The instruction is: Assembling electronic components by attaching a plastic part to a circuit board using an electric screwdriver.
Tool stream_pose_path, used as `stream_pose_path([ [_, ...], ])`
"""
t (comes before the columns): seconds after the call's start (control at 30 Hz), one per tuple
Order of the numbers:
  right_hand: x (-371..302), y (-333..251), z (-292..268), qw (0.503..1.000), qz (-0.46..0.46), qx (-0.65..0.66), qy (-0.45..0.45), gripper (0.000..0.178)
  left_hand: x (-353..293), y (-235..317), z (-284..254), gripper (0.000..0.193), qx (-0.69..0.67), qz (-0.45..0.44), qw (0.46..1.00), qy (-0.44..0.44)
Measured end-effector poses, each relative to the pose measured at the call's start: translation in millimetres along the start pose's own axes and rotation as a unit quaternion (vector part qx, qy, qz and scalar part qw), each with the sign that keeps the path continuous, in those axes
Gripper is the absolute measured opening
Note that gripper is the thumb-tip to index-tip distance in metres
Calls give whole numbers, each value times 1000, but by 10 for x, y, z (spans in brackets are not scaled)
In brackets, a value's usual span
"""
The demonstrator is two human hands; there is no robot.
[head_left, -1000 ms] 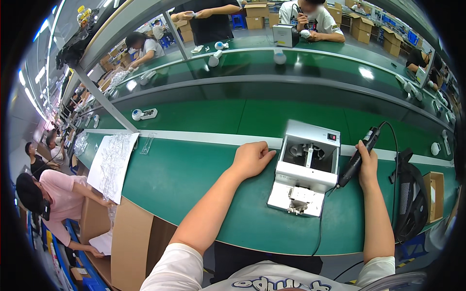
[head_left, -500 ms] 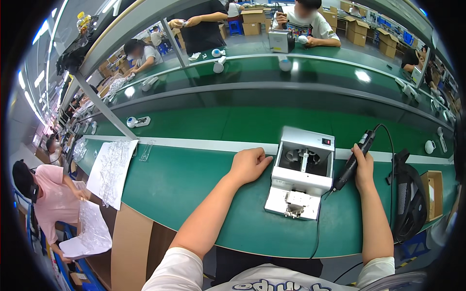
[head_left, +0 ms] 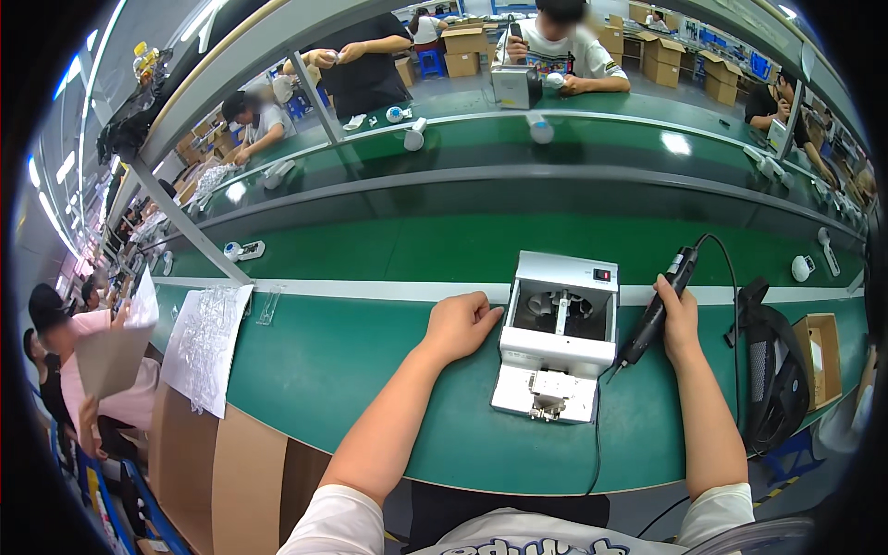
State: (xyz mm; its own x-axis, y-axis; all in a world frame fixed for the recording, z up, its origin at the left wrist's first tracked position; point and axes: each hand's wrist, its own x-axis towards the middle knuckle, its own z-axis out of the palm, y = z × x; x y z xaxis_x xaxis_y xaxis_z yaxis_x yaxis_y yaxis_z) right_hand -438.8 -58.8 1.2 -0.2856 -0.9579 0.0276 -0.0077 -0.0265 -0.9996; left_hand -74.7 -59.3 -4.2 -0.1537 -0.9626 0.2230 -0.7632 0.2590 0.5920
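Observation:
My right hand is wrapped round a black electric screwdriver, tilted with its thin bit pointing down toward the bench. The bit is close to the right side of a silver screw feeder, a box with an open top, a red switch and a small metal fixture at its front. My left hand rests on the green bench just left of the feeder. Its fingers are curled in, the thumb lies toward the feeder, and I see nothing in it.
A black backpack and an open cardboard box sit at the right. Clear plastic pieces lie on a white sheet at the left. Beyond the bench, a green conveyor carries white devices. A person in pink stands at left; others work across.
My view has shifted slightly, moving the bench things a little left in it. Both hands keep their places by the feeder. The person in pink has raised a sheet.

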Motion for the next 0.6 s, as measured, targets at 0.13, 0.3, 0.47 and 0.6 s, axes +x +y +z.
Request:
stream_pose_path([
  [0.13, -2, 18, -5, 1000, 2, 0, -1, 41, 2, 8, -11, 19, 0, -2, 1000, -4],
  [0.3, -2, 3, 8, 1000, 7, 8, -1, 41, 7, 4, -12, 29, 7, 2, 1000, -6],
  [0.47, 42, 79, -8, 1000, -7, 7, 1, 40, 11, -13, -6, 29, 19, 14, 1000, -1],
  [0.6, 54, 103, -40, 1000, -9, -4, 3, 40, 10, 11, -3, 27, 21, 16, 1000, -2],
])
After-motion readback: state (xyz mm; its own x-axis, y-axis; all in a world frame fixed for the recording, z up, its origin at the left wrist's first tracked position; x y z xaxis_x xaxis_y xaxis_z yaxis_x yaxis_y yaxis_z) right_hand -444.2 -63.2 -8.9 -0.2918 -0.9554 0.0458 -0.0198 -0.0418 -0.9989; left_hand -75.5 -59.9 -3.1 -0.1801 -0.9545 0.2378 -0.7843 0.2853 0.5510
